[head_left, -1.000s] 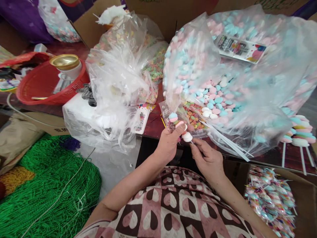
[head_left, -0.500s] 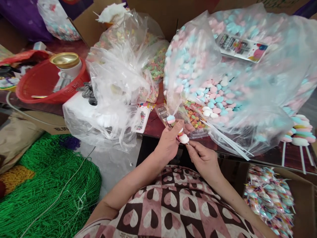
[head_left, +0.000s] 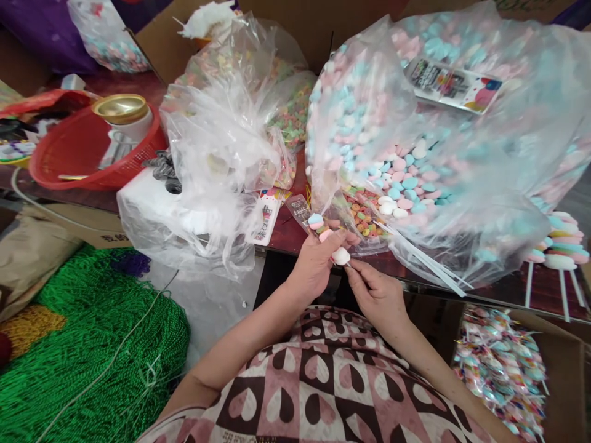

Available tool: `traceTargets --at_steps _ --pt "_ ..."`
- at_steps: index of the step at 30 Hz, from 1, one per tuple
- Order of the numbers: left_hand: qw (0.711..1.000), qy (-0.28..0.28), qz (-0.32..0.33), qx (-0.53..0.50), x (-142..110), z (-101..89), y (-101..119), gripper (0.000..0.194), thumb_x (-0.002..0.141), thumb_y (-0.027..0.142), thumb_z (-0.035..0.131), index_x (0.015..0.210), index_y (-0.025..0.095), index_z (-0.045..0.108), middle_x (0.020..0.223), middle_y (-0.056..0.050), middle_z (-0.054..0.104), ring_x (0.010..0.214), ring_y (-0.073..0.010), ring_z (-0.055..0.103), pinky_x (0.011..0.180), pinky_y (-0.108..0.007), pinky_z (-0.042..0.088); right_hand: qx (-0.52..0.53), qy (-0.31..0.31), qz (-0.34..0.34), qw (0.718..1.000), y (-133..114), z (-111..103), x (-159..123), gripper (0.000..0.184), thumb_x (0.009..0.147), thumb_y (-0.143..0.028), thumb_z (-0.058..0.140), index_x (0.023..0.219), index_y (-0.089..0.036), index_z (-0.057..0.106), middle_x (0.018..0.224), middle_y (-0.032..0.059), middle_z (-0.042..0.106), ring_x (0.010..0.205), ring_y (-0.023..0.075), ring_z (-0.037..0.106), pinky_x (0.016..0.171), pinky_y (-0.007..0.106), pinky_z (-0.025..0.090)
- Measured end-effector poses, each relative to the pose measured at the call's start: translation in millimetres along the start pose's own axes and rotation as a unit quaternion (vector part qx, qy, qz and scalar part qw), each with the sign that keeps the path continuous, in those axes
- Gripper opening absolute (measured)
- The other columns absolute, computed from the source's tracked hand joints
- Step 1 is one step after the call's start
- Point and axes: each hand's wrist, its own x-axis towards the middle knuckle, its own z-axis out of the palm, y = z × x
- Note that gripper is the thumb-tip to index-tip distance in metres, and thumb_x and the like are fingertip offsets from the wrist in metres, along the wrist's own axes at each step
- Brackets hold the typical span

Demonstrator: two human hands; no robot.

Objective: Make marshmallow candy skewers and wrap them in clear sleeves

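My left hand (head_left: 318, 258) is closed around several soft candies. A pink one shows by the thumb, and a blue-and-pink marshmallow (head_left: 316, 221) pokes out past the fingers. At the lower side of that hand is a white marshmallow (head_left: 341, 256). My right hand (head_left: 376, 292) pinches a thin stick, mostly hidden by the fingers, that meets the white marshmallow. Just beyond the hands lie ring candies (head_left: 364, 218) in a clear bag. Behind them stands a large open bag of pink, blue and white marshmallows (head_left: 401, 178).
White sticks (head_left: 429, 261) lie at the table edge. Finished marshmallow skewers (head_left: 561, 246) rest at the right, above a box of wrapped candies (head_left: 503, 369). To the left are crumpled plastic bags (head_left: 221, 160), a red basket (head_left: 50, 166) and green cords (head_left: 92, 344) below.
The white marshmallow and right hand have shifted slightly left. A pink candy now shows by the left thumb, and the yellow-and-red piece above the white marshmallow is no longer visible.
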Motion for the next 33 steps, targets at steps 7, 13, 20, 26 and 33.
traceTargets --at_steps 7,13,20,26,33 --pt "1.0 0.008 -0.006 0.024 -1 1.0 1 0.036 0.071 0.031 0.077 0.099 0.017 0.061 0.075 -0.003 0.074 0.077 -0.0187 0.072 0.078 -0.03 0.051 0.032 -0.036 0.04 0.998 -3 0 -2 0.022 0.094 -0.031 0.052 0.098 -0.019 0.07 0.067 0.0015 0.071 0.055 0.0146 0.064 0.057 0.025 0.049" --pt "0.999 -0.028 0.011 -0.015 6 -5.2 4 0.049 0.079 0.061 0.065 0.106 0.02 0.064 0.088 -0.007 0.075 0.095 -0.0242 0.071 0.082 -0.035 0.053 0.152 -0.067 0.145 0.975 -4 -6 1 0.025 0.095 -0.037 0.05 0.101 -0.018 0.065 0.057 -0.0039 0.06 0.042 0.0097 0.05 0.047 0.023 0.041" --pt "0.997 -0.035 0.065 -0.024 7 -3.2 13 0.04 0.084 0.057 0.061 0.111 0.029 0.066 0.102 -0.004 0.075 0.107 -0.025 0.067 0.087 -0.037 0.052 0.377 0.028 0.248 0.892 -4 -5 14 0.026 0.082 -0.045 0.068 0.09 -0.021 0.06 0.058 -0.0074 0.047 0.043 0.0059 0.031 0.04 0.02 0.021" --pt "0.999 -0.013 0.045 -0.003 2 10.7 -3 0.049 0.079 0.066 0.061 0.11 0.028 0.067 0.107 -0.005 0.073 0.111 -0.0255 0.065 0.088 -0.035 0.051 0.452 0.05 0.28 0.846 -28 12 26 0.038 0.073 -0.051 0.075 0.092 -0.023 0.058 0.053 -0.0125 0.028 0.042 0.0052 0.018 0.04 0.021 0.016" --pt "0.997 -0.038 0.068 -0.03 2 4.1 15 0.028 0.074 0.038 0.077 0.096 0.023 0.069 0.1 -0.003 0.073 0.096 -0.0182 0.067 0.086 -0.031 0.05 0.453 0.066 0.288 0.841 -23 14 34 0.035 0.068 -0.044 0.081 0.074 -0.02 0.057 0.048 -0.0119 0.032 0.039 0.0037 0.019 0.039 0.021 0.013"
